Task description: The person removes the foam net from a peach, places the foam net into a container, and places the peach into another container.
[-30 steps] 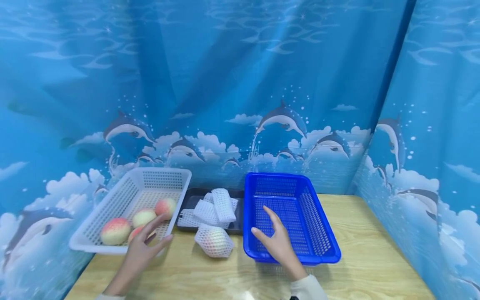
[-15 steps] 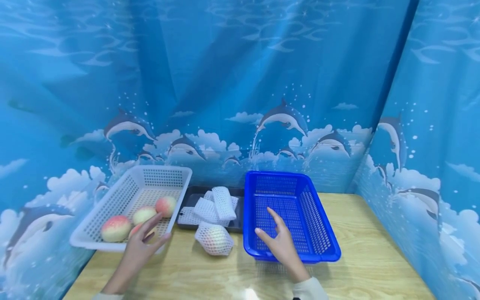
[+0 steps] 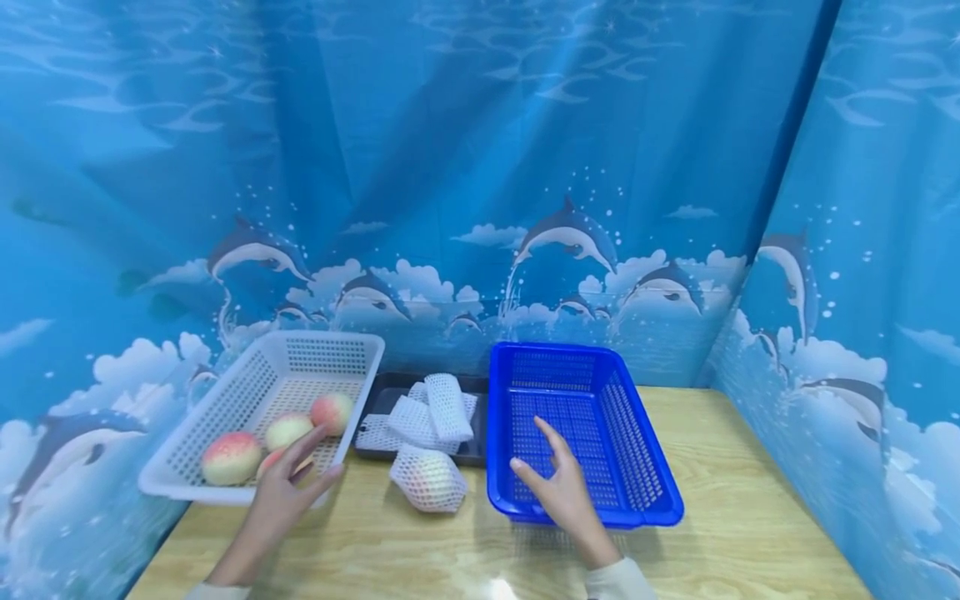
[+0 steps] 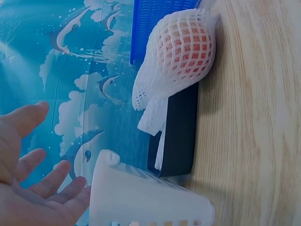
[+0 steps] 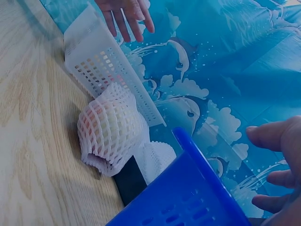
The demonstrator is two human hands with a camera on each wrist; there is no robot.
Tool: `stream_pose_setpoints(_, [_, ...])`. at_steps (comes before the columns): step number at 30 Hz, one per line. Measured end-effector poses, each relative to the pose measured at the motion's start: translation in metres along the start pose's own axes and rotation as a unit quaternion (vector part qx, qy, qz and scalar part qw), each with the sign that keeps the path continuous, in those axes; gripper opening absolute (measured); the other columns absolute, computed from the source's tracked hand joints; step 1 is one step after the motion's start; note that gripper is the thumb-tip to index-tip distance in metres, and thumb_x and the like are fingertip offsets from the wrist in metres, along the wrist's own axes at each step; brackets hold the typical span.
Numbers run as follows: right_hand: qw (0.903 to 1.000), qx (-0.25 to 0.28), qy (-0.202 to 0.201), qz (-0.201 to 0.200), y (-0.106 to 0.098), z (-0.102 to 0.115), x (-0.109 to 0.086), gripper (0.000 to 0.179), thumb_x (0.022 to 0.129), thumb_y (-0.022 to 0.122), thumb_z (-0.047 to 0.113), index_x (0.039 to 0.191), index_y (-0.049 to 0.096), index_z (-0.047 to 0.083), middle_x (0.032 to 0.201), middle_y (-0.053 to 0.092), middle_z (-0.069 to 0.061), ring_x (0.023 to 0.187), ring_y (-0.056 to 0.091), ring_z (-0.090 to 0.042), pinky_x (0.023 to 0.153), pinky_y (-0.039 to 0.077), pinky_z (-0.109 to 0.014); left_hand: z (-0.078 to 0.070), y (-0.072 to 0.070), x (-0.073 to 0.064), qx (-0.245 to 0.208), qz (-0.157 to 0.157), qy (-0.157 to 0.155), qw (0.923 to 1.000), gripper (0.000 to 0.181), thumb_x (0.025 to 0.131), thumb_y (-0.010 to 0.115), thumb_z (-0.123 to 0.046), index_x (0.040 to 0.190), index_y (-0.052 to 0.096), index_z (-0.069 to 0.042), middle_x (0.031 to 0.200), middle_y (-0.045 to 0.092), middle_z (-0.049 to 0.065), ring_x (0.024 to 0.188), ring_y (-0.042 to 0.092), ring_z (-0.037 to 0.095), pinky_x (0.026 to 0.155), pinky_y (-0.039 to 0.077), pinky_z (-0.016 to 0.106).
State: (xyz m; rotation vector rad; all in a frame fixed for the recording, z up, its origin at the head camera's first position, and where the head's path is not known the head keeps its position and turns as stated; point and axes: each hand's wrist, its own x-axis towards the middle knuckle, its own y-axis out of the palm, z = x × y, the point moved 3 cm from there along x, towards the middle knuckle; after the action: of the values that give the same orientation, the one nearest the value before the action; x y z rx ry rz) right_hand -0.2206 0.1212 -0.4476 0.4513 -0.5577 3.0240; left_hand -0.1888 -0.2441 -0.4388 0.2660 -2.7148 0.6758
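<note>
My left hand (image 3: 283,492) hovers over the near right corner of the white basket (image 3: 168,492), fingers apart and holding nothing. Inside that basket lie several peaches (image 3: 231,457), one partly hidden behind the hand. Above the near left part of the blue basket (image 3: 660,467) hangs my right hand (image 3: 562,492), thumb and fingers spread and nothing in its grasp. Between the hands, a peach in a white foam net (image 3: 429,481) rests on the table, its net loose at the ends. The left wrist view shows the same netted peach (image 4: 188,49) with reddish skin through the mesh.
A black tray (image 3: 382,400) stands between the two baskets, with several white foam nets (image 3: 446,408) piled in it. The wooden table (image 3: 735,475) runs up to a blue dolphin-print curtain (image 3: 450,167) at the back and right.
Both hands stay nearly in place; the right hand has shifted very slightly to the right. The peaches, nets and baskets have not moved.
</note>
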Motion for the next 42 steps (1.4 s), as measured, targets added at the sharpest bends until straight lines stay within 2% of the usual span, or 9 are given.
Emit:
stream_pose_setpoints(6, [0.9999, 0.01, -0.009, 0.005, 0.007, 0.004, 0.0, 0.069, 0.085, 0.073, 0.022, 0.143, 0.041, 0.006, 0.148, 0.036, -0.023, 0.138, 0.03, -0.042, 0.111, 0.028, -0.059, -0.005, 0.007, 0.003, -0.002, 0.018, -0.022, 0.9996, 0.064, 0.086, 0.073, -0.019, 0.141, 0.044, -0.004, 0.145, 0.044, 0.017, 0.125, 0.045, 0.01, 0.094, 0.037, 0.006])
stream_pose_setpoints(10, [0.9998, 0.004, -0.012, 0.012, 0.013, 0.009, 0.001, 0.068, 0.085, 0.073, 0.024, 0.143, 0.042, 0.007, 0.148, 0.037, -0.022, 0.137, 0.031, -0.042, 0.11, 0.03, -0.059, -0.009, 0.013, 0.006, -0.002, 0.027, -0.011, 0.9996, 0.063, 0.086, 0.072, -0.02, 0.14, 0.045, -0.003, 0.143, 0.046, 0.017, 0.126, 0.048, 0.025, 0.098, 0.043, 0.023])
stream_pose_setpoints(14, [0.9996, 0.005, -0.022, 0.018, 0.021, 0.016, 0.002, 0.068, 0.084, 0.074, 0.023, 0.143, 0.042, 0.006, 0.148, 0.038, -0.021, 0.137, 0.033, -0.041, 0.109, 0.031, -0.059, -0.009, 0.02, 0.009, -0.011, 0.036, 0.003, 0.9993, 0.061, 0.086, 0.072, -0.019, 0.139, 0.046, -0.002, 0.142, 0.047, 0.02, 0.126, 0.047, 0.037, 0.1, 0.043, 0.04])
stream_pose_setpoints(25, [0.9935, 0.053, -0.067, 0.075, 0.048, 0.029, 0.001, 0.068, 0.084, 0.074, 0.016, 0.143, 0.041, 0.004, 0.149, 0.036, -0.021, 0.139, 0.029, -0.041, 0.11, 0.03, -0.058, -0.01, 0.039, 0.009, -0.056, 0.049, 0.0, 0.9972, 0.061, 0.083, 0.074, -0.012, 0.137, 0.047, 0.002, 0.141, 0.047, 0.022, 0.129, 0.043, 0.04, 0.103, 0.04, 0.044])
stream_pose_setpoints(29, [0.9907, 0.052, -0.081, 0.096, 0.06, 0.033, -0.001, 0.071, 0.082, 0.075, 0.018, 0.143, 0.04, 0.005, 0.148, 0.037, -0.02, 0.137, 0.031, -0.04, 0.11, 0.031, -0.057, -0.009, 0.048, 0.009, -0.063, 0.058, -0.007, 0.9963, 0.062, 0.083, 0.074, -0.01, 0.137, 0.047, 0.003, 0.141, 0.046, 0.024, 0.128, 0.044, 0.043, 0.101, 0.042, 0.046])
stream_pose_setpoints(35, [0.9876, 0.031, -0.102, 0.115, 0.081, 0.034, -0.004, 0.074, 0.078, 0.077, 0.015, 0.142, 0.041, 0.005, 0.145, 0.041, -0.023, 0.133, 0.039, -0.041, 0.106, 0.038, -0.054, -0.007, 0.059, 0.009, -0.057, 0.072, -0.006, 0.9957, 0.061, 0.083, 0.073, -0.011, 0.137, 0.047, 0.002, 0.14, 0.047, 0.024, 0.128, 0.044, 0.044, 0.1, 0.044, 0.051])
stream_pose_setpoints(38, [0.9868, 0.0, -0.113, 0.116, 0.093, 0.031, -0.008, 0.075, 0.076, 0.078, 0.012, 0.141, 0.043, 0.004, 0.142, 0.044, -0.021, 0.13, 0.043, -0.04, 0.104, 0.04, -0.056, -0.006, 0.064, 0.01, -0.058, 0.075, -0.008, 0.9954, 0.061, 0.084, 0.073, -0.012, 0.137, 0.047, 0.002, 0.14, 0.047, 0.023, 0.128, 0.045, 0.044, 0.101, 0.043, 0.052])
stream_pose_setpoints(42, [0.9842, -0.047, -0.129, 0.112, 0.106, 0.027, -0.014, 0.074, 0.077, 0.079, 0.017, 0.141, 0.044, 0.004, 0.143, 0.045, -0.019, 0.129, 0.045, -0.039, 0.104, 0.038, -0.059, -0.004, 0.07, 0.011, -0.066, 0.079, -0.011, 0.9946, 0.059, 0.085, 0.072, -0.01, 0.137, 0.047, 0.004, 0.14, 0.047, 0.023, 0.127, 0.044, 0.045, 0.102, 0.042, 0.054])
